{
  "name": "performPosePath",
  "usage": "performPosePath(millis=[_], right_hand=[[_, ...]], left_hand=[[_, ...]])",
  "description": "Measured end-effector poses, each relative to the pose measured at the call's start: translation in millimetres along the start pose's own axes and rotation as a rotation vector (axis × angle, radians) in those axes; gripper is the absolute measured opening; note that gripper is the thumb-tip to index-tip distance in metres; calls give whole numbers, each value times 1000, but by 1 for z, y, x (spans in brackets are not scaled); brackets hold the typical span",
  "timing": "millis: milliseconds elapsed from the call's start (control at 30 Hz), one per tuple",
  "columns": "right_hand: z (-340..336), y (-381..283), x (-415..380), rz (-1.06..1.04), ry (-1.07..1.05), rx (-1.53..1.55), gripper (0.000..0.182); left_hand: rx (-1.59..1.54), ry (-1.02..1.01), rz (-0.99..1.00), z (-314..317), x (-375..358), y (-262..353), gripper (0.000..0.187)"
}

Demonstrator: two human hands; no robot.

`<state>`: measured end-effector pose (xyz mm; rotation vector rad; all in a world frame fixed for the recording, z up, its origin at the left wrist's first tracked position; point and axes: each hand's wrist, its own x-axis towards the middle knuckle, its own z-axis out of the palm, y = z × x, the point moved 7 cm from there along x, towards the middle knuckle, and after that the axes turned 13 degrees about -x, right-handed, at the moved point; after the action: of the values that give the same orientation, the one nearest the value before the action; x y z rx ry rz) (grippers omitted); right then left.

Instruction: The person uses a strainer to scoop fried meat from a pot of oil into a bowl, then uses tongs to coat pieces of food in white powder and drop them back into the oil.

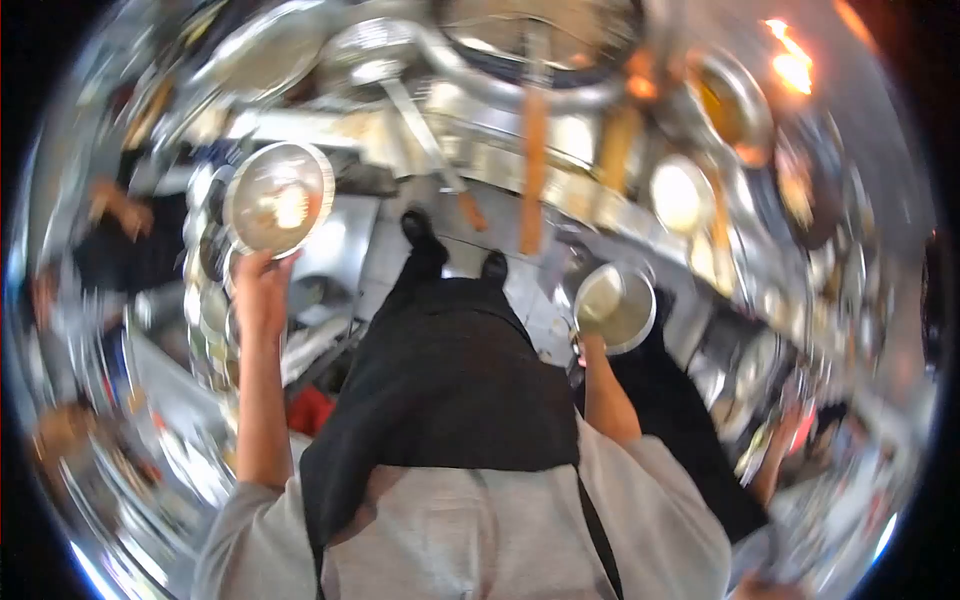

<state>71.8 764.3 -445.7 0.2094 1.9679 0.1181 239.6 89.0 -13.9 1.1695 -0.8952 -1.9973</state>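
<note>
On the left, my left hand (262, 270) holds a round metal bowl (255, 205) by its near rim; the fingers are closed on it. A small pale and reddish patch shows inside, too blurred to name. My right hand (590, 350) is at the near side of a metal pot (628, 318) on the right, its fingers wrapped round what looks like the handle. The pot's inside looks pale, and its contents cannot be made out. Both vessels are held out in front of my dark apron, well apart from each other.
A stove carries a large pan (480, 25), a ladle with a wooden handle (534, 170) and a pan with orange liquid (735, 105). Flames (792, 70) burn at the upper right. Co-workers stand at the left (130, 230) and right (680, 410).
</note>
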Motion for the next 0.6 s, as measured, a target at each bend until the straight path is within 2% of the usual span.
performPosePath(millis=[33, 67, 100, 133, 167, 200, 267, 300, 367, 500, 600], right_hand=[[1, -10, 28, -111, 43, -217, 39], [8, -33, 58, -438, 34, -579, 41], [-22, -60, 19, -324, 49, -146, 41], [-42, -77, -18, -192, 38, 287, 41], [-52, -104, -25, -258, 25, 210, 41], [-59, -140, -25, -559, -32, -23, 36], [-64, -196, -53, -672, -129, -126, 30], [-68, -211, -85, -495, -157, 6, 29], [-68, -251, -119, -558, -165, -146, 27], [-49, -327, -146, -806, -232, -487, 24], [-21, -370, -116, -1233, -295, -831, 23]], left_hand=[[-11, 100, -2, -25, -15, -4, 31], [-1, 107, -6, -60, -27, -14, 32], [-115, 208, -1, -53, -44, -14, 32], [-188, 281, -21, -74, -57, -24, 31], [-181, 415, -10, -90, -71, -31, 30], [-204, 424, -55, -103, -82, -40, 29], [-311, 500, -47, -138, -100, -59, 30], [-429, 463, -68, -152, -109, -71, 31], [-519, 515, -45, -183, -135, -85, 24], [-710, 836, 78, -260, -223, -122, 25], [-863, 1100, 183, -304, -303, -146, 25]])
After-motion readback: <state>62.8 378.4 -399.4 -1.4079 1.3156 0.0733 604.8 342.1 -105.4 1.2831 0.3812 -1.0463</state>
